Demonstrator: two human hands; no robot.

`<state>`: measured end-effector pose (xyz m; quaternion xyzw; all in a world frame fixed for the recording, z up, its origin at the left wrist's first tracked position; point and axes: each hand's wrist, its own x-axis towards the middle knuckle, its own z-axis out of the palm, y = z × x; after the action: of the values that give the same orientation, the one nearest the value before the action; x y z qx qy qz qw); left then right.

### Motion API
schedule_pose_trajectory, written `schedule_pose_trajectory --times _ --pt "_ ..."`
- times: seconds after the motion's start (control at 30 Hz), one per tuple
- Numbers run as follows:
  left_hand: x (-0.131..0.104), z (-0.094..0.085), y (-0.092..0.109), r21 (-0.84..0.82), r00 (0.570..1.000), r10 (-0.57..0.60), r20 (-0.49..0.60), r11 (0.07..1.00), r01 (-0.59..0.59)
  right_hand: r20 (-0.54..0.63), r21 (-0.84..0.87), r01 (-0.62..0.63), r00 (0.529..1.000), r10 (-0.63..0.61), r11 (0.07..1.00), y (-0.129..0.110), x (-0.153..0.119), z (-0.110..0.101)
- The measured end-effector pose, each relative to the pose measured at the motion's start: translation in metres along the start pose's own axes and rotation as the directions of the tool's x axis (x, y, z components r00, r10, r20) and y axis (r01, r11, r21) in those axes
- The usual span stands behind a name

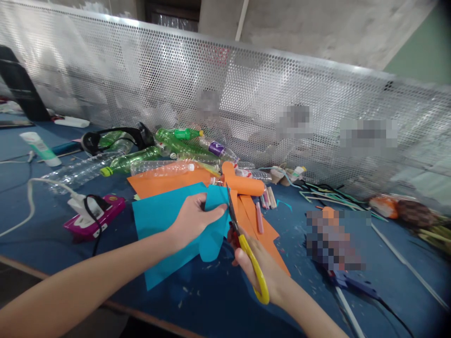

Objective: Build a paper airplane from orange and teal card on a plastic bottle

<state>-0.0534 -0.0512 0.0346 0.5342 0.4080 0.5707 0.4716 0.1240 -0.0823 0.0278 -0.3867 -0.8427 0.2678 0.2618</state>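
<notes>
My left hand (193,216) is closed on a piece of blue paper (211,241), with the thumb lying across its upper part. Scissors (252,260) with yellow handles are gripped in my right hand (257,263). Their dark blades point up and away, right at the paper's right edge; whether they are fully closed is hard to make out. Under my left hand a larger blue sheet (158,225) lies on the table. Just beyond the blades are orange paper sheets (253,211) and a rolled orange paper tube (248,185).
Several plastic bottles (141,159) lie at the back, before a perforated metal screen (246,89). A magenta power strip (112,211) with a white plug is at left. A glue gun (352,281) and cords lie at right on the blue table (197,300). A glue stick (40,148) stands far left.
</notes>
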Motion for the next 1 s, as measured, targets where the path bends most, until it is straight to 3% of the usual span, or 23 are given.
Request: schedule_pose_trajectory --times 0.17,0.5,1.0 --pt "0.000 -0.001 0.000 0.057 1.000 0.025 0.010 0.998 -0.026 -0.026 -0.017 -0.010 1.000 0.009 1.000 0.000 0.001 0.000" --pt "-0.001 0.001 -0.001 -0.008 1.000 -0.011 0.011 1.000 0.011 -0.016 -0.030 -0.035 0.999 0.035 0.999 0.009 0.002 0.004" --pt "0.000 0.002 -0.004 -0.071 0.997 -0.048 0.063 0.996 0.053 -0.014 0.142 -0.104 0.994 0.107 0.984 0.019 0.003 0.014"
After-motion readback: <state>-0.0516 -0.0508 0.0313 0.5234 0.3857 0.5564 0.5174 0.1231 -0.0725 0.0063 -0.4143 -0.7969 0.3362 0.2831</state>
